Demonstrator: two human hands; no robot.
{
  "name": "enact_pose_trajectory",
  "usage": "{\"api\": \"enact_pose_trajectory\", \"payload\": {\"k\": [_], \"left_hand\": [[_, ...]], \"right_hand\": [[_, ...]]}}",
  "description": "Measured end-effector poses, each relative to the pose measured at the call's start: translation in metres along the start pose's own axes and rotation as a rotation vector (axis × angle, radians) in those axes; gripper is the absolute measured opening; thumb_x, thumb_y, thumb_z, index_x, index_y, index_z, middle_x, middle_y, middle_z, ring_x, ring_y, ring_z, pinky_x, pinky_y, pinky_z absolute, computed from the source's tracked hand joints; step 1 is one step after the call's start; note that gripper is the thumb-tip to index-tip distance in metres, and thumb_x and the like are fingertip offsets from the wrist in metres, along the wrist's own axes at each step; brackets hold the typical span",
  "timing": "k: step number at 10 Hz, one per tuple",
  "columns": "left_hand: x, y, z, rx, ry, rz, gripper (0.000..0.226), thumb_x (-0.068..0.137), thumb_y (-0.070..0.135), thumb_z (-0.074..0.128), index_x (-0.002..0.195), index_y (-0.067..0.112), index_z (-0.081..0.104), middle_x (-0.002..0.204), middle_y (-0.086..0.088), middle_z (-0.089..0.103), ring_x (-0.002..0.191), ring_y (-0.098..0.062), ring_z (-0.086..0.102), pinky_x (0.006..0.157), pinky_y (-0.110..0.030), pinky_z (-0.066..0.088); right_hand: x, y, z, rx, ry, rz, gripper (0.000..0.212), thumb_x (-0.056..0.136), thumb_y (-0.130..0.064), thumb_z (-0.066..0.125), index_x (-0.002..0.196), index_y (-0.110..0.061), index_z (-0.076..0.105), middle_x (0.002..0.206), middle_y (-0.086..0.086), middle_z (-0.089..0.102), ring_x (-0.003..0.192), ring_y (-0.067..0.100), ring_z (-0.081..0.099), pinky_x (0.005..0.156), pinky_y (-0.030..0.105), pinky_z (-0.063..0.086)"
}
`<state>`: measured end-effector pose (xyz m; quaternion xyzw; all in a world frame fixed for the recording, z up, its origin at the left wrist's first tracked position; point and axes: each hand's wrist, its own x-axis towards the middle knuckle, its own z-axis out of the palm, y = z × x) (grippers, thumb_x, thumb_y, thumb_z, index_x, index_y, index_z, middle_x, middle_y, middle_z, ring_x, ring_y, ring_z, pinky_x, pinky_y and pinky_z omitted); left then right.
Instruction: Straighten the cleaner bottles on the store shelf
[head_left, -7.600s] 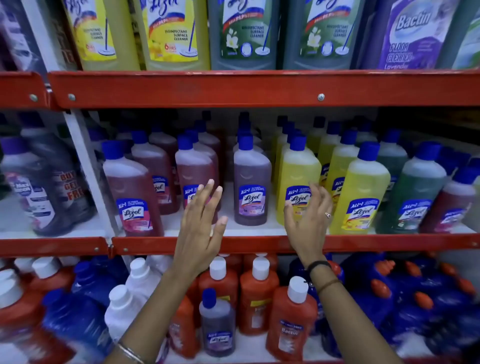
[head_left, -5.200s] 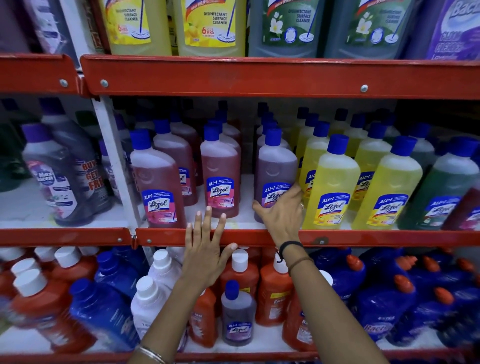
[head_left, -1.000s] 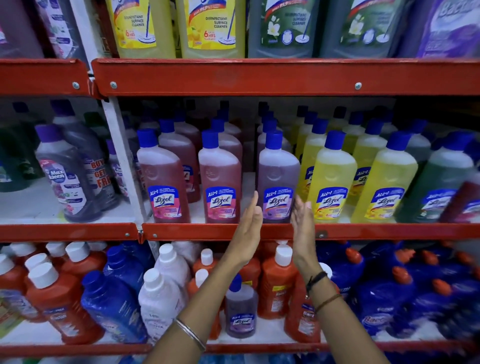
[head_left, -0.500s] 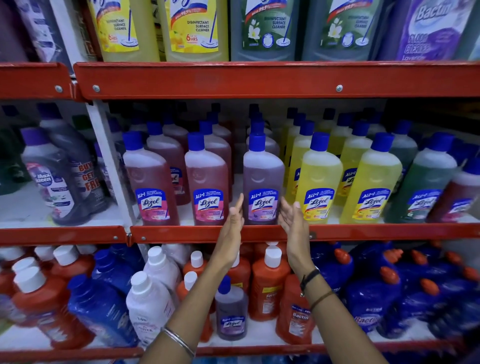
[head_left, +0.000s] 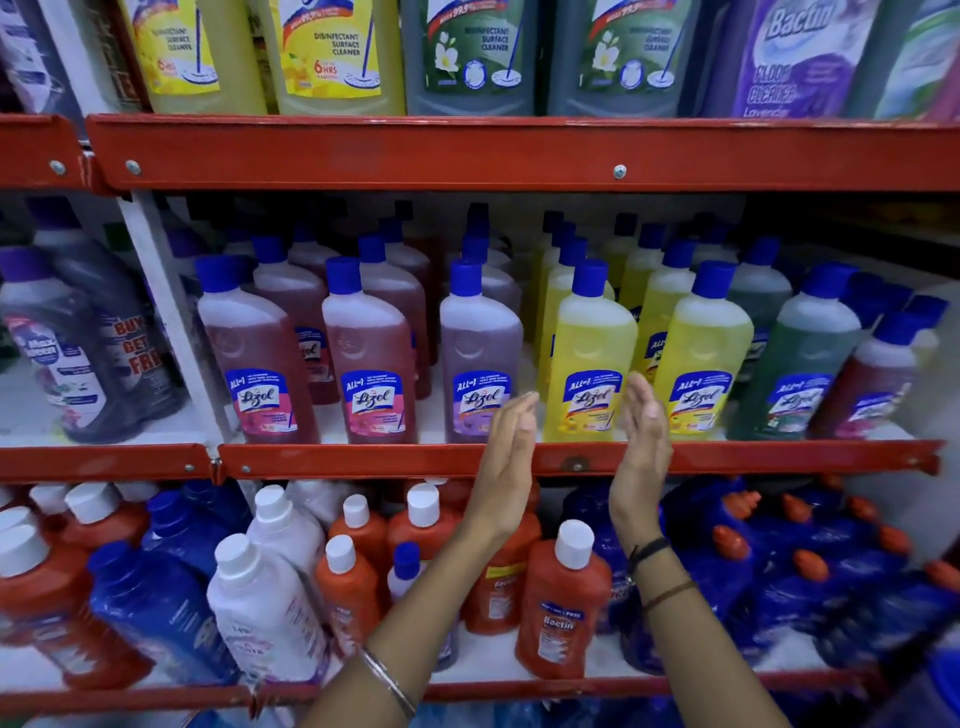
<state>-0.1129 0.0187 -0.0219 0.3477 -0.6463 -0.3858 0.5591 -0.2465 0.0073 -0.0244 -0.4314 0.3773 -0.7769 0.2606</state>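
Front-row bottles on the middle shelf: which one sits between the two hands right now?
The yellow bottle just right of the purple bottle. The left hand and right hand flank it, open; the other yellow front bottle stands further right.

- I'm in a shop aisle: red metal shelves (head_left: 519, 156).
- Rows of identical branded cleaner bottles (head_left: 589, 358), one marked "Buy Get Free" (head_left: 132, 343).

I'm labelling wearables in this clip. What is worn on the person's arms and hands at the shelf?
Both forearms are bare, with no sleeves in view. The left hand has a thin silver-coloured bangle further down its forearm. The right hand has a black band at the wrist and a thinner brown band just below it.
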Motion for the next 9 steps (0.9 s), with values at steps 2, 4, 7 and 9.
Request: {"api": "enact_pose_trajectory", "payload": {"k": [2,4,7,9], "left_hand": [[0.022,-0.008,0.021,-0.017,-0.059,-0.196,0.086,0.073,0.088,0.021,0.145,0.039,0.026,0.154,0.006,0.030,0.140,-0.008,0.027,0.117,-0.046,0.022],[0.021,0.000,0.023,-0.024,-0.103,-0.189,0.087,0.071,0.089,0.020,0.145,0.043,0.021,0.154,0.007,0.031,0.139,-0.007,0.030,0.117,-0.040,0.023],[0.025,0.003,0.024,-0.116,-0.075,-0.218,0.079,0.080,0.070,0.016,0.147,0.029,0.024,0.139,0.013,0.042,0.132,-0.006,0.038,0.104,-0.018,0.031],[0.022,0.010,0.022,-0.121,-0.047,-0.198,0.069,0.083,0.062,0.018,0.141,0.029,0.034,0.134,0.010,0.046,0.123,-0.003,0.045,0.094,-0.010,0.037]], "right_hand": [[0.012,0.005,-0.013,-0.154,-0.175,0.113,0.059,0.082,-0.066,0.032,0.132,-0.036,0.044,0.132,-0.012,0.055,0.121,-0.003,0.050,0.098,0.017,0.041],[0.014,0.005,-0.020,-0.094,-0.149,0.137,0.043,0.100,-0.042,0.026,0.130,-0.024,0.050,0.115,-0.016,0.061,0.108,-0.009,0.058,0.081,0.005,0.045],[0.017,0.007,-0.024,-0.070,-0.127,0.171,0.049,0.100,-0.038,0.026,0.133,-0.012,0.052,0.122,0.001,0.062,0.104,-0.003,0.060,0.076,0.007,0.049],[0.016,0.008,-0.024,-0.061,-0.138,0.156,0.050,0.098,-0.045,0.031,0.136,-0.017,0.046,0.133,0.003,0.056,0.121,0.010,0.055,0.087,0.011,0.048]]}}
